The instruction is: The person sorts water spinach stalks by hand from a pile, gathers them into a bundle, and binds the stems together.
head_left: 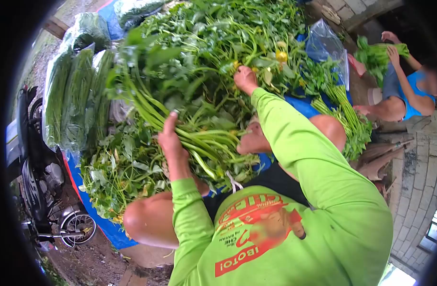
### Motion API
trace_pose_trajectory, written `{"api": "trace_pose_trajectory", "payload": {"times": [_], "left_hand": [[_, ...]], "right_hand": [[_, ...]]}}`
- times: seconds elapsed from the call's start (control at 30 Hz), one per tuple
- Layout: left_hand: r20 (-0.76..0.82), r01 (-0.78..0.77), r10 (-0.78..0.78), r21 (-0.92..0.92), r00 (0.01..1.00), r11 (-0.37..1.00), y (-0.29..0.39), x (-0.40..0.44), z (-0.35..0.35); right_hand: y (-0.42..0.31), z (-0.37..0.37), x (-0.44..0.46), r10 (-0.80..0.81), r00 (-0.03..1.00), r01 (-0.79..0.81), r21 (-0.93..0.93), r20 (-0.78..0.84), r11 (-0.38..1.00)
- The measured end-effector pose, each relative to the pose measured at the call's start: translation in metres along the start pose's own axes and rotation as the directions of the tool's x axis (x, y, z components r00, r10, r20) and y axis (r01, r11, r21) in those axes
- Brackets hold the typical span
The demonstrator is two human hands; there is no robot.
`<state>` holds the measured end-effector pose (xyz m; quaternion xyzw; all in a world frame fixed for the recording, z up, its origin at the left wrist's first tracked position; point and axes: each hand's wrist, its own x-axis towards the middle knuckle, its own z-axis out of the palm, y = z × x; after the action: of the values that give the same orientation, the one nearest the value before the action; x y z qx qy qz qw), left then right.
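My left hand (172,143) is wrapped round a bunch of long-stemmed leafy greens (149,107). The thumb lies over the pale green stems, and the leafy ends fan out toward the upper left, slightly blurred. Farther out, my right hand (246,79) touches the big heap of loose greens (199,28), close to some yellow blossoms or leaves. Its fingers are bent together, and whatever they pinch is hidden. More loose stems and leaves (132,157) lie around my legs.
Clear plastic bags of long green bundles (75,100) lie at the left, beside a parked motorcycle (37,176). A blue sheet (104,214) lies under the heap. Tied-looking bunches (345,109) rest at my right. Another person (409,95) sits beyond, holding greens.
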<state>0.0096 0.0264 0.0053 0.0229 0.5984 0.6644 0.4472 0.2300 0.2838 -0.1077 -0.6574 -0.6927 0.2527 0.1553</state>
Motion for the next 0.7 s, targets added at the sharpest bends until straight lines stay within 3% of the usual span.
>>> {"api": "trace_pose_trajectory", "payload": {"times": [0.07, 0.17, 0.2, 0.23, 0.3, 0.33, 0.43, 0.47, 0.57, 0.6, 0.7], "left_hand": [[0.030, 0.022, -0.022, -0.021, 0.999, 1.000, -0.015, 0.001, -0.002], [0.006, 0.061, -0.061, -0.005, 0.998, 0.998, -0.020, 0.001, -0.003], [-0.014, 0.057, -0.056, 0.012, 0.998, 0.998, -0.020, 0.003, -0.003], [-0.021, 0.062, -0.062, 0.001, 0.998, 0.998, -0.020, 0.005, -0.003], [-0.022, 0.077, -0.077, -0.018, 0.997, 0.997, -0.021, 0.010, -0.003], [-0.021, 0.079, -0.080, -0.040, 0.997, 0.996, -0.023, 0.012, -0.002], [0.022, 0.124, -0.123, -0.092, 0.992, 0.988, -0.026, 0.015, 0.000], [0.021, 0.120, -0.118, -0.091, 0.993, 0.989, -0.024, 0.013, 0.003], [0.054, 0.140, -0.135, -0.099, 0.989, 0.985, -0.019, 0.004, 0.011], [0.063, 0.125, -0.119, -0.110, 0.991, 0.986, -0.018, 0.002, 0.012], [0.099, 0.114, -0.105, -0.089, 0.990, 0.990, -0.017, -0.006, 0.013]], "right_hand": [[-0.001, 0.011, 0.009, 0.050, 0.997, -0.046, -0.073, 0.056, 0.996], [0.010, 0.005, 0.038, -0.022, 0.992, 0.025, -0.023, 0.128, 0.999], [0.004, -0.015, 0.045, -0.090, 0.968, 0.099, -0.029, 0.236, 0.995], [-0.011, -0.042, 0.038, -0.069, 0.951, 0.020, 0.164, 0.303, 0.986], [-0.012, -0.063, 0.047, -0.054, 0.960, -0.065, 0.411, 0.273, 0.909], [-0.017, -0.083, 0.050, -0.058, 0.946, -0.084, 0.415, 0.318, 0.906], [-0.041, -0.125, 0.036, -0.160, 0.979, 0.066, 0.554, 0.123, 0.830], [-0.057, -0.143, 0.019, -0.271, 0.962, 0.249, 0.485, -0.027, 0.838], [-0.074, -0.182, 0.000, -0.334, 0.938, 0.316, 0.635, -0.096, 0.705], [-0.079, -0.202, -0.010, -0.258, 0.966, 0.176, 0.689, 0.017, 0.703], [-0.079, -0.216, -0.027, -0.189, 0.978, 0.060, 0.751, 0.088, 0.658]]}}
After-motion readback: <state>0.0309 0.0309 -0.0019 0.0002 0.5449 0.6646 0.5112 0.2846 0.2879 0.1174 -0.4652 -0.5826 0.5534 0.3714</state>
